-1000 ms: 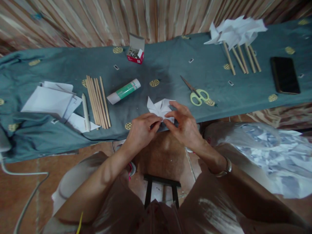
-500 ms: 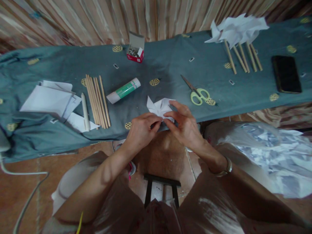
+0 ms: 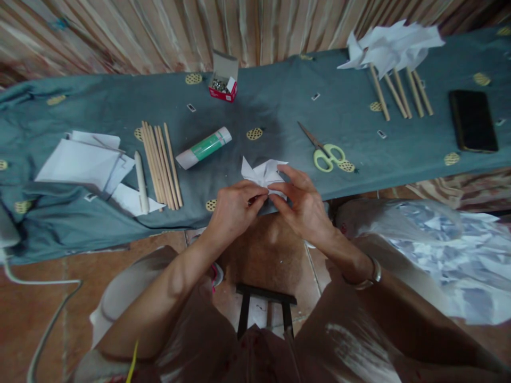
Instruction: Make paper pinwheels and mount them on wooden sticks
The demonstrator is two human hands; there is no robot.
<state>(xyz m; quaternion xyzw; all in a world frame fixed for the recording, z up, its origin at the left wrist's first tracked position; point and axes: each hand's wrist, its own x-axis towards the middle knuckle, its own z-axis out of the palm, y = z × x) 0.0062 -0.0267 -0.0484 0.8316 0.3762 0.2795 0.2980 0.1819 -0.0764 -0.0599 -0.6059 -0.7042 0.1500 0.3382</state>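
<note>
A white paper pinwheel with folded points is held between both hands at the table's near edge. My left hand pinches its lower left side, thumb against fingers. My right hand grips the lower right side, with thumb and fingertips on the paper. The fingertips of both hands almost meet and hide the lower part of the pinwheel. Green-handled scissors lie to the right of the hands. A glue stick with a green label lies beyond my left hand.
Wooden sticks, a white pen-like tool and paper sheets lie at left. Behind stands an open red box of small metal pieces. Finished pinwheels and a phone are at right. A plastic bag of paper sits below.
Both hands stay on the pinwheel. My left fingers have closed in slightly, narrowing the gap between thumb and forefinger. The whole view has shifted a little.
</note>
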